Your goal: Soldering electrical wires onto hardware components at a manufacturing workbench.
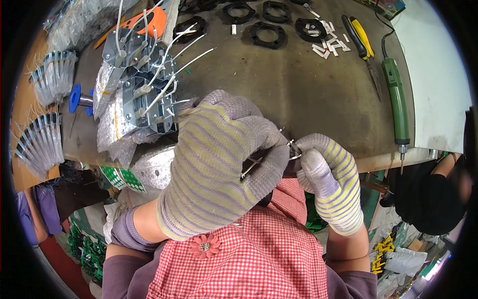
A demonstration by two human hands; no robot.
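Both my hands wear striped grey-yellow knit gloves and meet in front of my chest, at the table's near edge. My left hand [219, 159] is closed, its fingers curled round thin white wire [250, 168]. Across from it, my right hand [331, 179] pinches a small dark piece with short white ends [294, 148] between thumb and forefinger. The fingers cover most of this piece, so its kind is unclear. Beyond my left hand stand metal bracket assemblies [129, 94] with long white leads, partly wrapped in clear bubble wrap.
Black ring plates [268, 35] and small white pieces [326, 46] lie at the far side. Pliers with yellow-black handles [362, 40] and a green electric screwdriver [397, 102] lie right. Left are a blue spool [75, 98] and bagged parts [42, 144]. Another person [430, 194] sits at right.
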